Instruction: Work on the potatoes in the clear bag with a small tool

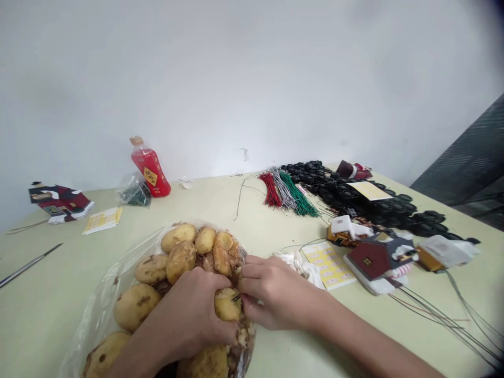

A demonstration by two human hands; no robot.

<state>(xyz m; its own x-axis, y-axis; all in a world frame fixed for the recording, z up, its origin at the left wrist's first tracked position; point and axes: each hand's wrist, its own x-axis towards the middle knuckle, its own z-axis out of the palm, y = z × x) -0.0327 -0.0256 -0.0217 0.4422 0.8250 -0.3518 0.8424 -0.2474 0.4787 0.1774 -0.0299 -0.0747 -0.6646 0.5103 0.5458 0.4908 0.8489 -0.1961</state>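
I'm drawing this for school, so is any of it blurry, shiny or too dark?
All in the head view: a dark, blurry smudge fills the top right corner; pale glints show on the clear plastic bag around the potatoes; the wall looks softly lit; print on the yellow-and-white sheet is too small to read.

Before us a flat pale green table [205,203], on it our clear plastic bag [92,312] of yellow-brown potatoes [136,307], a red plastic bottle [151,170], small dark-red model houses [372,257], red, silvery and green wire bundles [289,189], piled black round parts [346,194], yellow-and-white sticker sheets [328,265].
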